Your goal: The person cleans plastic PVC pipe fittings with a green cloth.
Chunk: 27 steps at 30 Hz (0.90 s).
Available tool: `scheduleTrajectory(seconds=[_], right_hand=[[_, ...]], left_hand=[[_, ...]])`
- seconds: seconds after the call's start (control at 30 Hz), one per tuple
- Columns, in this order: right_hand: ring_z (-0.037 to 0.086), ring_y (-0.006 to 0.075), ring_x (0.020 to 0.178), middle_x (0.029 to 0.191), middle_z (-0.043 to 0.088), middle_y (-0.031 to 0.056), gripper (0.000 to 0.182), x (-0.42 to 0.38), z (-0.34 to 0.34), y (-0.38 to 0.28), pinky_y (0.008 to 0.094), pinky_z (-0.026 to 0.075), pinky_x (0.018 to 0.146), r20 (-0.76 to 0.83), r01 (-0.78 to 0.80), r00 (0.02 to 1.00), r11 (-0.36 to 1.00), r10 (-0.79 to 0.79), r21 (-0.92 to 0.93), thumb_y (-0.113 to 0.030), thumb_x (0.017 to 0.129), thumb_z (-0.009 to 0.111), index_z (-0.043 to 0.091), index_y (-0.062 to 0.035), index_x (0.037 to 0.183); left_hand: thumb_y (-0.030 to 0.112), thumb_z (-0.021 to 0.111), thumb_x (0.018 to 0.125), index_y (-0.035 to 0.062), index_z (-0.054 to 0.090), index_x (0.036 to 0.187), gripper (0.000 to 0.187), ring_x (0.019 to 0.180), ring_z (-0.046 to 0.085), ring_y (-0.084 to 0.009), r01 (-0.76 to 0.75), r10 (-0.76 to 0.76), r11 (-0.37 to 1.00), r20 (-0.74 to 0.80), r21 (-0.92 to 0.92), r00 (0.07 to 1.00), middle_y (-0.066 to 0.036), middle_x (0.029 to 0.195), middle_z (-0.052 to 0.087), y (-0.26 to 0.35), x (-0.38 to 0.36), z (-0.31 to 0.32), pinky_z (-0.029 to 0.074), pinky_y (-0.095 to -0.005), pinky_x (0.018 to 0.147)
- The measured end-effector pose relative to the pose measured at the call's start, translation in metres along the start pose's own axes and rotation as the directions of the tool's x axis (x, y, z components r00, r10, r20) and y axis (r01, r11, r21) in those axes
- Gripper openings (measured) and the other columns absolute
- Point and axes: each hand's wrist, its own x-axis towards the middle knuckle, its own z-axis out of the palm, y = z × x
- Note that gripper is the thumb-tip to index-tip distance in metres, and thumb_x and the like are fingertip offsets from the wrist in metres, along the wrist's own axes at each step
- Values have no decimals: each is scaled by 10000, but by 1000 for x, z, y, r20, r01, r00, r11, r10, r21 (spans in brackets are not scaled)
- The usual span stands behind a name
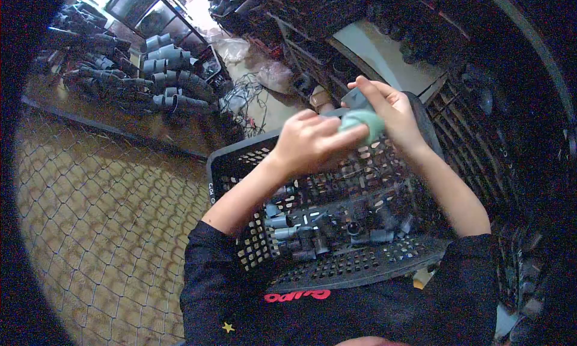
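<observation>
My left hand (309, 139) is closed on a pale green cloth (365, 125), slightly smeared by motion. Close beside it, my right hand (393, 112) grips a grey plastic piece (354, 98), probably a pipe fitting; its full shape is hidden by fingers and cloth. The cloth lies against the near side of the piece. Both hands are above a black perforated plastic crate (360, 271). Several grey pipe fittings (321, 241) lie loose on the crate's bottom.
Piles of grey pipe fittings (171, 69) stand on a ledge at the upper left. Chain-link mesh (108, 226) covers the lower left. Clear plastic bags (273, 75) lie beyond the crate. Dark slatted racks (481, 142) run along the right.
</observation>
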Motion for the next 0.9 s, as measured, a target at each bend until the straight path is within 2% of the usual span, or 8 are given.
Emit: scheduleTrajectory(seconds=[0.1,0.17,0.23,0.27,0.43,0.63,0.73,0.9], right_hand=[[590,39,756,890,681,14,378,-1,-5,1,207,470,731,23,-59,998,998,58,17,-347,982,538,684,1,985],[597,50,778,908,681,18,402,-2,-8,3,208,469,737,20,-35,999,999,35,-17,-364,996,501,682,-6,975],[593,50,783,908,679,18,397,1,-5,10,206,464,721,6,74,997,996,-74,-40,-363,999,496,682,-14,969],[588,46,788,902,676,14,396,-1,-5,8,205,457,709,14,61,998,998,-61,-20,-390,976,537,679,-20,977],[608,59,814,911,681,25,416,-6,-2,-2,208,471,746,-32,-34,999,996,31,-87,-403,889,671,674,-3,999],[607,59,832,939,681,29,361,-1,-4,2,215,482,763,-17,-23,1000,998,24,53,-327,924,642,673,3,1067],[610,75,835,952,682,40,358,0,-5,8,231,488,775,-27,59,998,998,-59,1,-308,979,552,665,14,1088],[603,78,866,948,678,43,356,-1,-6,13,234,480,807,8,18,1000,999,-18,-38,-293,1007,497,655,21,1068]], left_hand=[[88,692,658,101,624,1064,412,614,625,-257,172,-179,983,-112,-66,978,-71,762,649,-11,-1,0,471,-360,543],[187,702,690,161,607,1111,432,533,588,-213,135,-144,989,-194,-58,970,-15,673,591,-10,-2,8,467,-342,509],[87,694,667,88,620,1096,435,602,632,-259,103,-111,988,-64,-116,992,-86,789,669,3,-6,11,486,-360,540],[82,689,672,78,611,1137,471,613,646,-260,117,-115,989,29,-95,993,-97,809,681,9,-6,6,498,-357,541],[41,682,681,50,604,1161,487,615,656,-304,212,-251,959,-216,-187,943,-146,800,681,-4,1,7,514,-378,543],[85,681,716,106,612,1121,412,592,643,-249,49,-40,991,73,-127,997,-86,792,682,9,2,-3,478,-363,517],[64,645,738,117,610,1078,346,571,631,-251,186,-189,981,-90,-50,978,-67,789,683,-7,-1,7,481,-371,516],[125,675,717,149,581,1134,428,600,638,-200,49,-44,997,83,-59,996,-16,757,654,15,-5,13,469,-336,520]])
